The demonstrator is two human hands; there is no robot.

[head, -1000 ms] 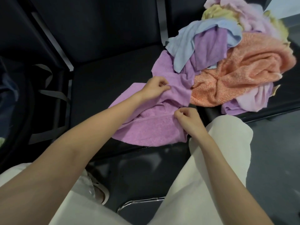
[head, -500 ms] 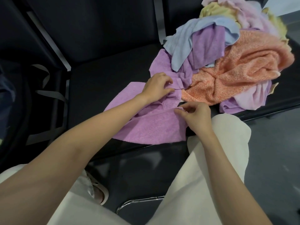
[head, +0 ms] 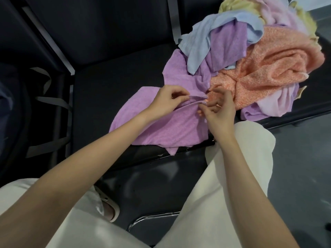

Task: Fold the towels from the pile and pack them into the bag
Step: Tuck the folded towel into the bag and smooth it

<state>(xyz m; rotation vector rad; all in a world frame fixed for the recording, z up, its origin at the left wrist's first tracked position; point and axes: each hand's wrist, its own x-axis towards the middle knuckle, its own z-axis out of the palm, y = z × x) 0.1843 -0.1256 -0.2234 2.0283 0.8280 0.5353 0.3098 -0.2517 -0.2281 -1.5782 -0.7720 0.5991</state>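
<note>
Purple terry towel (head: 161,127) lies flat on the near side of my hands, its pinched edge running left-right. My left hand (head: 166,102) and right hand (head: 219,109) both pinch that far edge, close together.

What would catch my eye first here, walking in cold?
Probably the bright pile of towels heaped at the upper right on the dark seat, orange, blue and lilac. Then the left hand and right hand at centre, both pinching an edge of the purple towel.

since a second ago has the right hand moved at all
Yes. The right hand has moved away from the seat's front edge, up toward the orange towel, and now pinches the purple towel's edge close to the left hand.
</note>
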